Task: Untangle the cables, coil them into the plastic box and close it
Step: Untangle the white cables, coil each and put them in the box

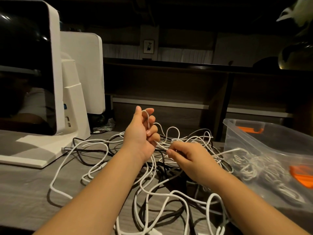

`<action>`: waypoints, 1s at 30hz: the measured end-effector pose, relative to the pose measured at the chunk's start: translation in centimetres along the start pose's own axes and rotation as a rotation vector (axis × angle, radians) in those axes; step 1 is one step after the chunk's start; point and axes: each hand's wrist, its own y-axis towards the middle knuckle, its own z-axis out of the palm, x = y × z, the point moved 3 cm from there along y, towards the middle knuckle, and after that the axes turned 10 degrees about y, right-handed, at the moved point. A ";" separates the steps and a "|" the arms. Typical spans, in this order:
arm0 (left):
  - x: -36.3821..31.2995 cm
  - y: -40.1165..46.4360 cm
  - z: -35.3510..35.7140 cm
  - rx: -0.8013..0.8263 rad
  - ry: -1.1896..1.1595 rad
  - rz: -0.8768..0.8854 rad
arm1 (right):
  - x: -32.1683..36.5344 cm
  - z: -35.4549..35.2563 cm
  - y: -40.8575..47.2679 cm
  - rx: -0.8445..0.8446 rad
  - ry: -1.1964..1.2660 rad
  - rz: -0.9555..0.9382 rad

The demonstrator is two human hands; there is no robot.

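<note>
A tangle of white cables (94, 160) and black cables (171, 212) sprawls over the grey table. My left hand (142, 133) is raised above the pile, palm toward me, with a white cable looped over its curled fingers. My right hand (186, 156) is lower and to the right, pinching a white strand between thumb and fingertips. One white cable runs over the rim into the clear plastic box (249, 138) at the right, where a coiled white cable (250, 168) lies on the bottom. The box stands open, with orange latches (250, 129).
A white machine with a dark screen (25, 68) and its base stand at the left, a second white unit (83, 70) behind it. A metal plug (65, 149) lies by the base. Dark shelving fills the back.
</note>
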 end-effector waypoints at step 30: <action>3.0 -0.8 0.7 0.477 1.085 -0.176 | -0.5 -1.1 -0.7 -0.165 0.091 -0.045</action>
